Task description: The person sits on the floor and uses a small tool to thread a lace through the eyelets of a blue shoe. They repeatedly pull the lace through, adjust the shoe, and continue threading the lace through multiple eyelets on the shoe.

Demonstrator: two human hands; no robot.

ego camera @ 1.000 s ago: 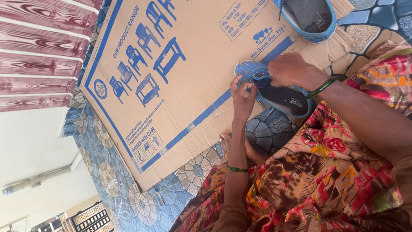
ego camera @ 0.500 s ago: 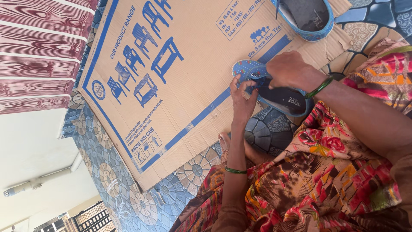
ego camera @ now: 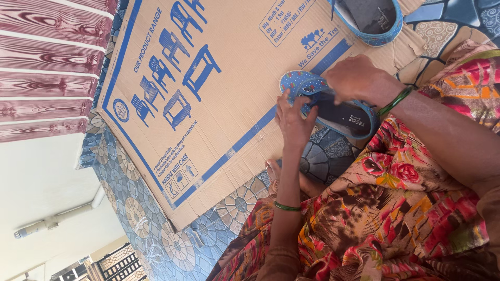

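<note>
Both hands are working at the toe of the blue slip-on shoe [ego camera: 333,106] lying on the flattened cardboard sheet [ego camera: 219,88]: the right hand [ego camera: 359,78] clamps it while the left hand [ego camera: 292,120] pinches its edge, needing steady pressure next.

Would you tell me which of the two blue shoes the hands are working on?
The blue shoe at the cardboard's edge, held by both the left hand and right hand; the other shoe lies untouched farther away.
</note>
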